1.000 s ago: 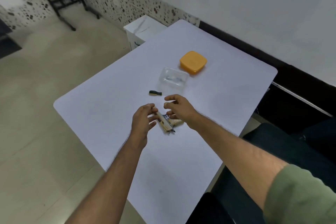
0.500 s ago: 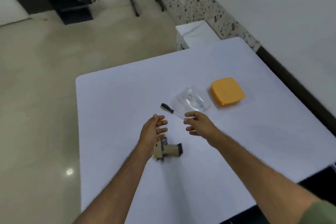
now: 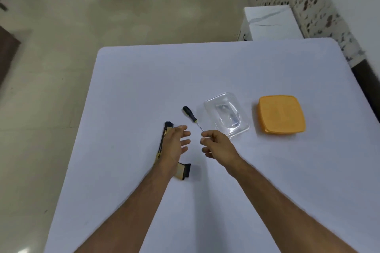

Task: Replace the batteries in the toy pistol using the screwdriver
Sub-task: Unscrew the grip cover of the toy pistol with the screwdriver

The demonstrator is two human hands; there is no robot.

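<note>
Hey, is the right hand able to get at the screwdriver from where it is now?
Probably yes. The right hand holds nothing, its fingers loosely curled, and hovers just short of the screwdriver tip. The tool lies alone on the table, beside the clear container, with nothing across it.

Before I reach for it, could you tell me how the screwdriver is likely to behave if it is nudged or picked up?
The screwdriver lies flat on the smooth white table; its rounded black handle suggests it may roll if nudged sideways. It looks small and thin-shafted, so probably light and rigid.
</note>
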